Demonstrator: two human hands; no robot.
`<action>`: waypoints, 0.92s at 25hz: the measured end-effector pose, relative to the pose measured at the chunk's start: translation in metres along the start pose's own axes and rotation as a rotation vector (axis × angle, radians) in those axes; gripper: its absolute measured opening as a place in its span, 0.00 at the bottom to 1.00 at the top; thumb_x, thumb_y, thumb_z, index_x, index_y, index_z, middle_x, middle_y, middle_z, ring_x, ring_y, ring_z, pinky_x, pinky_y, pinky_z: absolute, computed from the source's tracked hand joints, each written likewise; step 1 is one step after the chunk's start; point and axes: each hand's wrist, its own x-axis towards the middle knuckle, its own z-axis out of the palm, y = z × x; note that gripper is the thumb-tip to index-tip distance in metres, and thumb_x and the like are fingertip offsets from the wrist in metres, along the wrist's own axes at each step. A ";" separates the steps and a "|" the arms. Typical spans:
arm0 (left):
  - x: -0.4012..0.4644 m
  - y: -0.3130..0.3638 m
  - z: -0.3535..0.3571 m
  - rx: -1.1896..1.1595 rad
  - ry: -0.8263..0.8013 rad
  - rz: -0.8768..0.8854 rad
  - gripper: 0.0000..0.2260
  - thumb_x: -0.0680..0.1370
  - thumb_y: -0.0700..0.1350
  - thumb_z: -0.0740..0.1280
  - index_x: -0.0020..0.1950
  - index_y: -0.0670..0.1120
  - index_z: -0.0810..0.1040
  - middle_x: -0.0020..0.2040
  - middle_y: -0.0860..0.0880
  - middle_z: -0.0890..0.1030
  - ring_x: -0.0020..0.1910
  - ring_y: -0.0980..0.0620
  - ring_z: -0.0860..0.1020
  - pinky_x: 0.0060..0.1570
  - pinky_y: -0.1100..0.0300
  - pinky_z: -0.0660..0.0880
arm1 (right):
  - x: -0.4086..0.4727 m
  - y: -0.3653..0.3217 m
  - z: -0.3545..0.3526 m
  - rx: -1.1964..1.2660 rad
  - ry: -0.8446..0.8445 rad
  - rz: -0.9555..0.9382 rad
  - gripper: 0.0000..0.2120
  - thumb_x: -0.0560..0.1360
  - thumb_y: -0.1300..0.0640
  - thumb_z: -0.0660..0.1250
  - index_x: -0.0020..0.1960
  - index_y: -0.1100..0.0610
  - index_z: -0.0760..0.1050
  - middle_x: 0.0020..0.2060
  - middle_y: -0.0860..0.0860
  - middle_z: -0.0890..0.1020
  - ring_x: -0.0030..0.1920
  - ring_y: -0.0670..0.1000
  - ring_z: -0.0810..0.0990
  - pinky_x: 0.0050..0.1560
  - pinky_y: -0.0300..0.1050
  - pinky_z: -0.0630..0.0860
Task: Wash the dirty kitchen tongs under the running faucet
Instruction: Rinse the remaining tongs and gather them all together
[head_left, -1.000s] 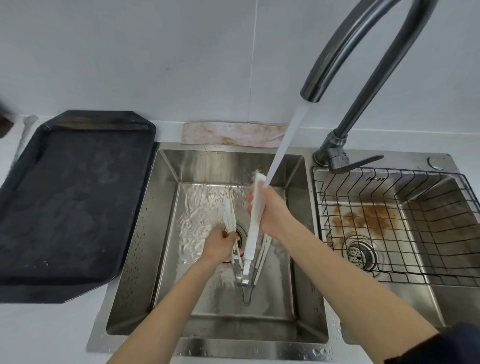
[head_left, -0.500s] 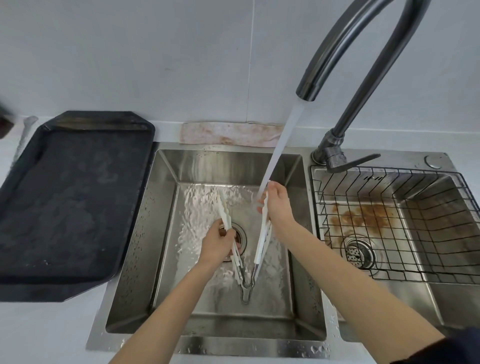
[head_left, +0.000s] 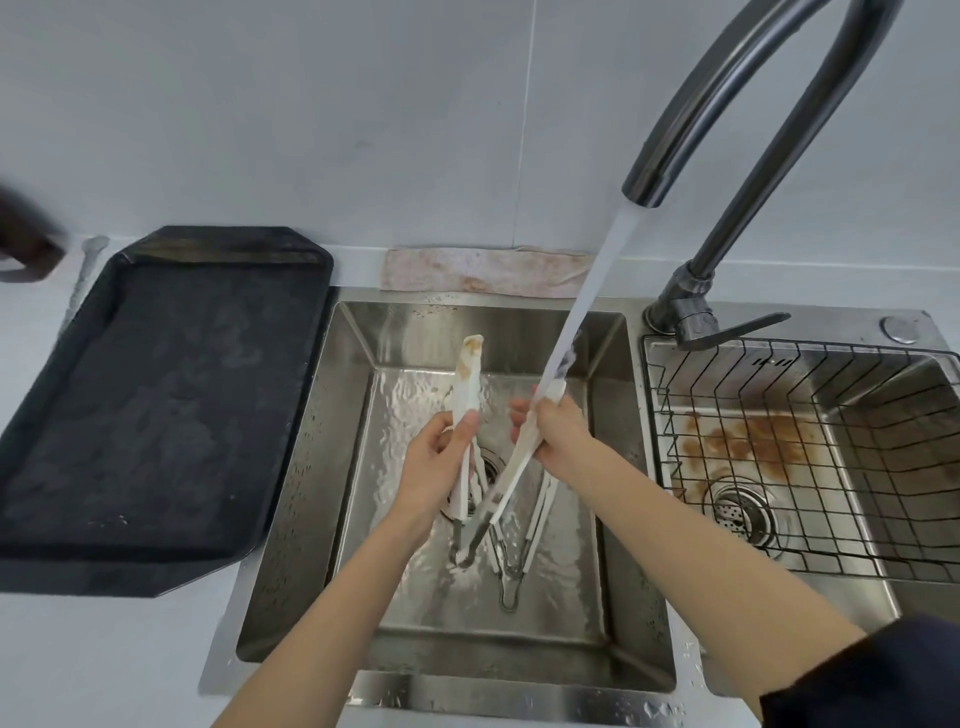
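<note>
White-tipped metal kitchen tongs (head_left: 467, 384) are held spread in a V above the left sink basin (head_left: 613, 519). My left hand (head_left: 439, 467) grips the left arm, whose tip carries brown stains. My right hand (head_left: 558, 434) grips the right arm, and the stream from the faucet (head_left: 675, 135) lands on that arm's tip just above my fingers. The tongs' hinge end hangs low near the basin floor. A reflection or a second pair of tongs shows on the wet floor beside it; I cannot tell which.
A black tray (head_left: 156, 405) lies on the counter to the left. A stained cloth (head_left: 483, 273) lies behind the sink. The right basin holds a wire rack (head_left: 810, 457) over brown stains and a drain. The faucet handle (head_left: 727, 330) stands between the basins.
Both hands have lifted the tongs higher out of the basin. The left arm's stained tip has turned up into view. The right tip stays under the stream.
</note>
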 end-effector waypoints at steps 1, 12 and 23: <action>0.000 0.002 0.000 -0.013 -0.018 0.002 0.09 0.77 0.51 0.62 0.47 0.46 0.75 0.21 0.57 0.72 0.21 0.62 0.70 0.25 0.71 0.68 | 0.003 -0.002 0.002 -0.034 0.036 -0.017 0.07 0.81 0.61 0.50 0.50 0.61 0.66 0.34 0.54 0.75 0.30 0.50 0.71 0.27 0.40 0.71; 0.004 -0.003 0.013 0.038 -0.024 0.012 0.10 0.77 0.52 0.63 0.49 0.47 0.78 0.37 0.47 0.79 0.31 0.56 0.76 0.33 0.71 0.73 | 0.005 0.006 -0.015 -0.345 -0.004 0.102 0.25 0.79 0.43 0.52 0.68 0.59 0.65 0.53 0.59 0.77 0.51 0.58 0.78 0.55 0.51 0.76; 0.009 -0.012 0.047 0.423 -0.053 0.068 0.14 0.76 0.54 0.64 0.50 0.45 0.78 0.36 0.51 0.77 0.33 0.56 0.73 0.30 0.69 0.66 | -0.016 0.007 -0.028 -0.036 -0.282 -0.092 0.08 0.80 0.64 0.56 0.53 0.61 0.74 0.45 0.54 0.80 0.43 0.48 0.79 0.46 0.41 0.77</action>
